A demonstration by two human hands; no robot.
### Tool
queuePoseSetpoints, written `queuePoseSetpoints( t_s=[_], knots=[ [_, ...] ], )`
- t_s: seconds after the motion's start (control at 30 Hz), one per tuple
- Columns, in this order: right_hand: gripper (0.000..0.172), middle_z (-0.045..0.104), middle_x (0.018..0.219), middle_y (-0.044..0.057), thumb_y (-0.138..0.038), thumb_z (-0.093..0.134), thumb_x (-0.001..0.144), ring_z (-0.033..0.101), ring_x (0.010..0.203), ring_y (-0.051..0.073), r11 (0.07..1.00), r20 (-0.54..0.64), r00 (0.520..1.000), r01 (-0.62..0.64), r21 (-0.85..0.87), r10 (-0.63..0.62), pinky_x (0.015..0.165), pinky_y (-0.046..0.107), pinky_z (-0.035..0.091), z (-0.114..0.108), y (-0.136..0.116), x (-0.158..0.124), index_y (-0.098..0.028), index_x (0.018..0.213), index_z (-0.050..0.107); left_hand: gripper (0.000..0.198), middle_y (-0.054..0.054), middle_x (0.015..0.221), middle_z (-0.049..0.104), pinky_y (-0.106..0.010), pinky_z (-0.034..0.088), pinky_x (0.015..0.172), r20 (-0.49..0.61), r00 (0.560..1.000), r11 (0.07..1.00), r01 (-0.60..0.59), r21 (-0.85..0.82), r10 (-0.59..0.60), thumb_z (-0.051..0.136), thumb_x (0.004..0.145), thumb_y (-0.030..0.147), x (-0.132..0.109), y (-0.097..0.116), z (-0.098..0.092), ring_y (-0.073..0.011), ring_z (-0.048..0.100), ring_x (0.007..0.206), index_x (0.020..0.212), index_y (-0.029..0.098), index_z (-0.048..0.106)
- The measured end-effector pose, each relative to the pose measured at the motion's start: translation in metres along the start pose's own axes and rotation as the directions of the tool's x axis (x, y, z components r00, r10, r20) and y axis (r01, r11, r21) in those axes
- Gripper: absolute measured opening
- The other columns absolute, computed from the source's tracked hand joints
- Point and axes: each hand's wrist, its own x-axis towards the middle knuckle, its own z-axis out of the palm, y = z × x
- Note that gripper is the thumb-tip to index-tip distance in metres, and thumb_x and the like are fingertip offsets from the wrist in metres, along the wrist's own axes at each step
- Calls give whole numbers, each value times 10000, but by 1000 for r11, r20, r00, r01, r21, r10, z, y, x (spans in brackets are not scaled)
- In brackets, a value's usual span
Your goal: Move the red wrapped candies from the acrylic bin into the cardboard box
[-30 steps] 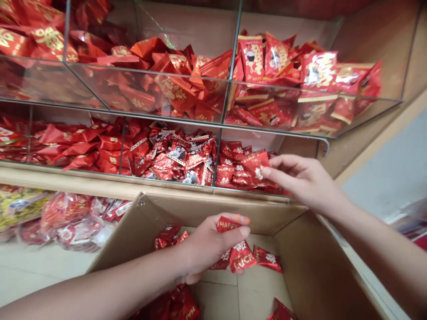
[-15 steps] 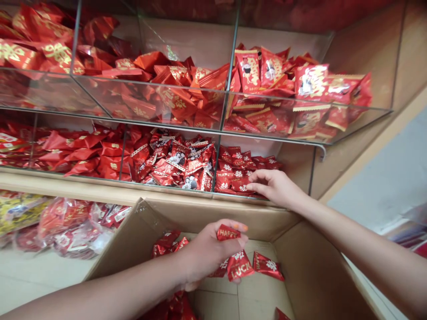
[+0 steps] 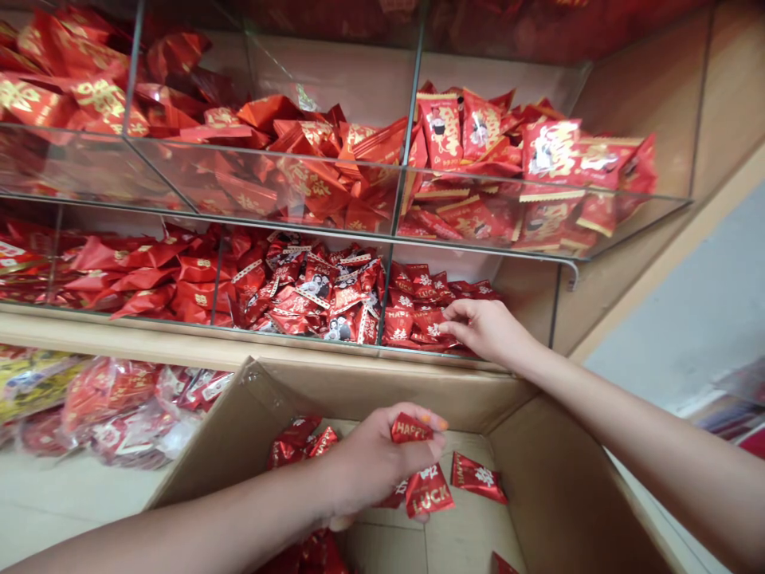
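Our left hand [image 3: 376,462] sits low in the cardboard box [image 3: 555,478], its fingers curled nearly shut on a red foil packet printed HAPPY [image 3: 411,428]. That packet lies roughly level, its long axis running across the frame and its left end hidden under the hand. Just below, a second red packet printed LUCK [image 3: 429,490] tilts with a corner pointing down. The hand covers its top, so we cannot tell whether it is held or only touching.

Our right hand [image 3: 487,329] reaches into the lower right compartment of the clear acrylic bin [image 3: 299,227], half curled. Its fingertips [image 3: 447,328] press among the red packets [image 3: 412,312] there, and we cannot tell whether they have hold of one. More red packets [image 3: 292,446] lie in the box left of our left hand, and another [image 3: 478,478] lies apart to its right.
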Motion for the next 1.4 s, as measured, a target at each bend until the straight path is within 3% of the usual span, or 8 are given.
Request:
queuePoseSetpoints(
  t_s=[0.13, 0.33, 0.57, 0.73, 0.87, 1.07, 1.2, 1.4],
  knots=[
    [166, 586, 624, -4, -349, 552, 692, 500, 568, 119, 994, 3, 999, -37, 105, 37, 560, 241, 367, -7, 3, 2, -185, 663, 559, 345, -51, 957, 529, -261, 429, 493, 2, 1000, 1000, 5, 8, -5, 637, 638, 360, -1, 1, 1, -48, 444, 512, 911, 183, 521],
    [205, 537, 554, -31, -361, 528, 713, 465, 523, 99, 974, 229, 972, 0, 226, -53, 530, 228, 352, -10, 11, 3, -174, 629, 509, 351, -40, 968, 520, -252, 413, 491, 21, 999, 999, 33, 17, -33, 637, 630, 373, -2, 2, 3, -55, 455, 530, 895, 180, 511],
    [142, 588, 647, 25, -267, 488, 752, 497, 660, 148, 982, 68, 992, 116, -152, -106, 600, 242, 342, 10, 8, 1, -189, 663, 566, 365, -39, 935, 539, -245, 398, 498, 9, 1000, 999, 17, 49, -18, 642, 612, 387, -1, 3, 2, -68, 468, 544, 874, 164, 521],
    [142, 585, 657, 17, -277, 498, 745, 493, 642, 133, 996, 44, 996, 77, -39, -75, 601, 237, 344, 5, 5, 0, -178, 670, 568, 355, -30, 915, 572, -262, 399, 620, -6, 1000, 994, -13, 106, 14, 640, 626, 378, -2, 0, 1, -69, 476, 601, 884, 155, 543],
    [194, 536, 597, -12, -349, 557, 683, 438, 534, 90, 949, -1, 991, -127, 289, 133, 535, 223, 346, -13, 16, 5, -156, 675, 552, 320, -22, 925, 580, -272, 368, 759, -9, 998, 989, -60, 136, 61, 637, 642, 366, -1, -2, -1, -85, 493, 713, 868, 149, 566],
    [278, 445, 514, -59, -346, 652, 568, 321, 383, 30, 593, 190, 899, -407, 694, 395, 361, 184, 236, -27, 34, 12, -147, 705, 516, 348, -30, 932, 580, -279, 360, 785, 11, 999, 994, -48, 102, 47, 646, 636, 376, 1, -4, -4, -104, 501, 766, 889, 149, 568],
    [254, 425, 469, -79, -208, 661, 564, 323, 327, 25, 524, 253, 840, -505, 686, 480, 313, 167, 214, -28, 32, 10, -167, 719, 465, 348, -40, 922, 584, -280, 367, 775, 21, 999, 995, -41, 95, 39, 647, 633, 377, 1, -5, -5, -125, 505, 805, 883, 148, 570],
    [117, 420, 395, -80, -101, 514, 704, 283, 256, 16, 595, 406, 753, -658, 461, 518, 280, 152, 178, -21, 20, 13, -165, 666, 423, 305, -31, 902, 586, -289, 357, 798, 33, 999, 995, -34, 94, 31, 647, 638, 354, 2, -6, -5, -123, 507, 802, 858, 155, 574]
  ],
)
